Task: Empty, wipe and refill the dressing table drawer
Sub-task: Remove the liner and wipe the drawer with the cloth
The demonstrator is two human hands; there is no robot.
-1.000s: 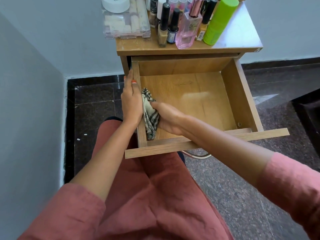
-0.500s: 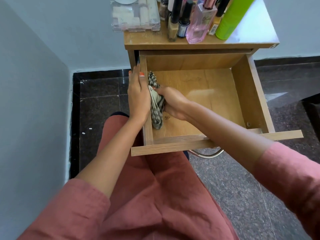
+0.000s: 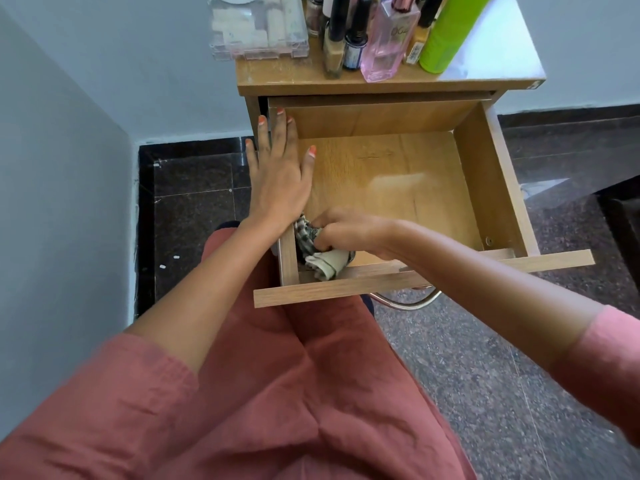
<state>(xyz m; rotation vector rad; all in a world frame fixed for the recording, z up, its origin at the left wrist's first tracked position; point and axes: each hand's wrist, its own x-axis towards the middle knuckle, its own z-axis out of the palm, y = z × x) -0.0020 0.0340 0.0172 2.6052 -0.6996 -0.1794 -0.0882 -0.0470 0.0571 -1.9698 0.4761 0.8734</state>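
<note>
The wooden drawer (image 3: 485,174) of the dressing table is pulled out over my lap, and its bottom is bare. My left hand (image 3: 278,171) lies flat with straight fingers on the drawer's left wall. My right hand (image 3: 346,232) grips a crumpled checked cloth (image 3: 320,258) and presses it into the near left corner of the drawer, against the front panel.
On the table top (image 3: 287,76) stand a clear plastic box (image 3: 258,27), several cosmetic bottles, a pink perfume bottle (image 3: 388,39) and a green can (image 3: 450,32). A wall runs close on the left. Dark stone floor lies around, and a metal chair frame (image 3: 405,301) shows under the drawer.
My right hand has dragged the cloth along the left wall from the drawer's back toward its near left corner. My left hand has flattened out on the left wall.
</note>
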